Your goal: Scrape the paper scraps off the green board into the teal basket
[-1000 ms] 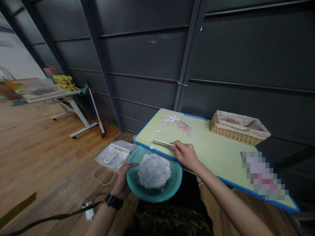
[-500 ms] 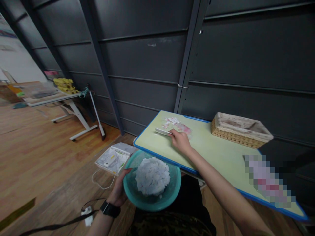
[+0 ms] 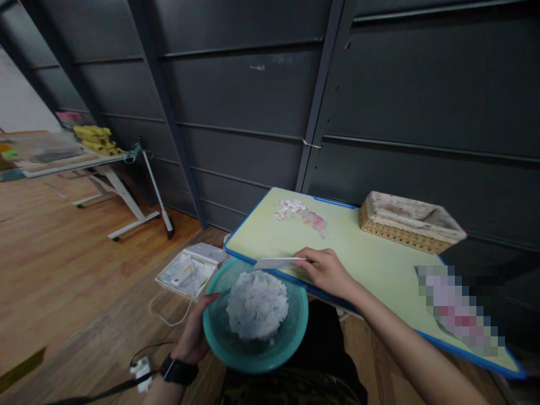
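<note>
My left hand (image 3: 196, 332) grips the rim of a teal bowl (image 3: 292, 340) held just below the near edge of a yellow-green table (image 3: 371, 259). The bowl is heaped with white paper scraps (image 3: 256, 304). My right hand (image 3: 329, 273) is closed on a thin white flat strip (image 3: 276, 262), which lies along the table edge right above the bowl. A small patch of white and pink scraps (image 3: 302, 212) stays farther back on the table.
A wicker basket (image 3: 409, 223) stands at the table's back right against the dark wall. A white box with a cable (image 3: 188, 270) lies on the wooden floor to the left. A white folding table (image 3: 67, 160) with yellow things stands far left.
My right hand reached out to the scrap patch with the strip, then drew back to the table's near edge above the bowl. The bowl stayed in my left hand.
</note>
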`<action>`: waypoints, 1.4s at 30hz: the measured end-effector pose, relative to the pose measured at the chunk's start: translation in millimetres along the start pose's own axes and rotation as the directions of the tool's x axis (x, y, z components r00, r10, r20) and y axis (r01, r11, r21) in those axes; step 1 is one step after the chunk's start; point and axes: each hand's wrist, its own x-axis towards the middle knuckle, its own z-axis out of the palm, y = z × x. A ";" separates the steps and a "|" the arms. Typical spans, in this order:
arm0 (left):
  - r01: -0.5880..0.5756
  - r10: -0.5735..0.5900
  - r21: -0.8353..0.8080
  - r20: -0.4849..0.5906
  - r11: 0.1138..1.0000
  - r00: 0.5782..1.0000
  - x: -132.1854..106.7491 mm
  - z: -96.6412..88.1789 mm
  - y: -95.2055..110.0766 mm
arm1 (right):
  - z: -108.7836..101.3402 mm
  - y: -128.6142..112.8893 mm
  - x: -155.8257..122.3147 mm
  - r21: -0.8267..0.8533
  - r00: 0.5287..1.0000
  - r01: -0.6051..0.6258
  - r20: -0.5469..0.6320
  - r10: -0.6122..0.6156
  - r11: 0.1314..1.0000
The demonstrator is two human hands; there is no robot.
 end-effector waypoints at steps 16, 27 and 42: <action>0.076 -0.071 -0.104 0.051 0.992 0.996 -12.1 18.7 -2.6 | -29.7 91.0 113.9 -0.504 0.951 -0.300 -0.227 0.211 0.810; 0.163 -0.163 -0.033 -0.001 0.986 0.987 -7.5 13.0 -14.4 | -30.9 96.0 110.0 -0.477 0.965 -0.240 -0.211 0.155 0.845; 0.131 -0.129 0.022 -0.072 0.991 0.989 -12.4 16.7 -11.3 | -31.2 88.5 106.6 -0.469 0.962 -0.253 -0.213 0.170 0.846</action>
